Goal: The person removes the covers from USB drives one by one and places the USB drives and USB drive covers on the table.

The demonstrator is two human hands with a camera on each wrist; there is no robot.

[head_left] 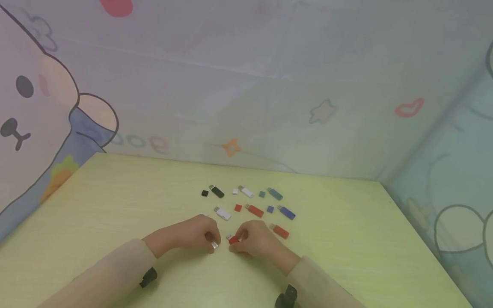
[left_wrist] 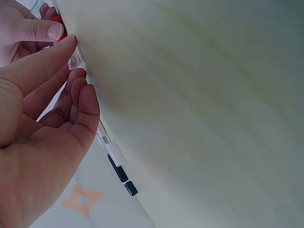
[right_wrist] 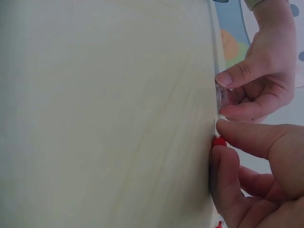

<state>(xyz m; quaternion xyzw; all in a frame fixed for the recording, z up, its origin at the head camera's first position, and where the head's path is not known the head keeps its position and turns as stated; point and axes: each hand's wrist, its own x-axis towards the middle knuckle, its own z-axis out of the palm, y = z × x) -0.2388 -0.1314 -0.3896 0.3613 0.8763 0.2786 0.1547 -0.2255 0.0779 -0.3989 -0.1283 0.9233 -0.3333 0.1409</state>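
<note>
My left hand [head_left: 198, 233] pinches a small clear cap [right_wrist: 221, 96] between thumb and fingers, just above the table. Facing it, my right hand [head_left: 256, 240] grips a red USB stick [head_left: 233, 240], its metal plug pointing toward the left hand. A narrow gap separates cap and plug in the head view. Most of the red stick's body is hidden by the right fingers. Beyond the left hand lies a white USB stick [head_left: 223, 213] with a bare plug. Another red USB stick [head_left: 280, 231] lies beside the right hand, its plug also bare.
Farther back are uncapped black [head_left: 217, 191], white [head_left: 246, 191], teal [head_left: 275, 194], red [head_left: 255, 211] and blue [head_left: 287, 213] USB sticks. Matching caps lie at their left, such as the black cap [head_left: 205, 193] and red cap [head_left: 238, 208]. A printed cloth [head_left: 269, 107] hangs behind the table [head_left: 115, 192].
</note>
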